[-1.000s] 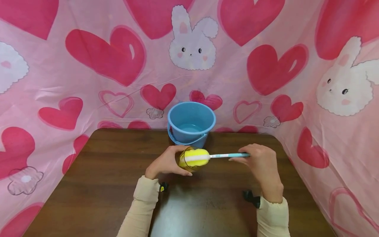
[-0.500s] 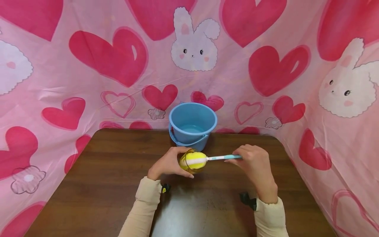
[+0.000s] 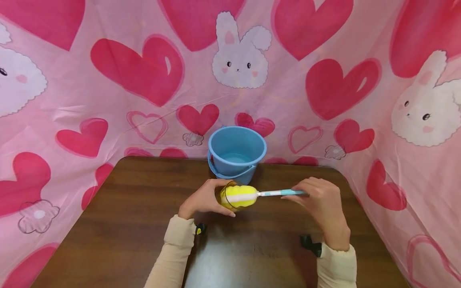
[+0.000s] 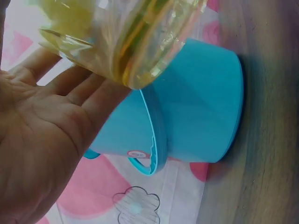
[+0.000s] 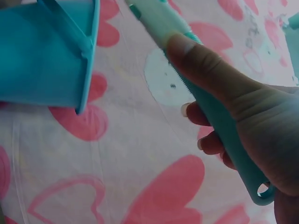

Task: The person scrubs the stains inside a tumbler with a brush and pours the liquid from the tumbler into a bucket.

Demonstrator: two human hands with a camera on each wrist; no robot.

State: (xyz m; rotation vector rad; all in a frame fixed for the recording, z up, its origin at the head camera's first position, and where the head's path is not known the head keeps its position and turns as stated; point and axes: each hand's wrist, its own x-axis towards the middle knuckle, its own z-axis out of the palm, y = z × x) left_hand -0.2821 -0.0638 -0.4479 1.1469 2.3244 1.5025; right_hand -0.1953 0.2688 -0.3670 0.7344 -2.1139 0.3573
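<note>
My left hand [image 3: 206,199] grips an amber see-through glass [image 4: 133,42] that lies on its side in the air, mouth toward the right. A bottle brush with a yellow and white sponge head [image 3: 248,196] reaches partly into that mouth. My right hand [image 3: 323,201] holds the brush by its teal and white handle [image 5: 222,123], thumb along the top and fingers curled beneath, as the right wrist view shows. The handle's end with its hanging hole sticks out below the palm. Part of the glass is hidden behind my left fingers in the head view.
A blue bucket [image 3: 237,150] with some water in it stands at the back of the brown wooden table [image 3: 144,224], just beyond the hands. Its handle hangs down in front. A pink cloth [image 3: 284,100] with hearts and rabbits surrounds the table.
The brush slid a little deeper into the glass, then back out to the right with my right hand. My left hand and the glass stay nearly in place; the view shifted slightly.
</note>
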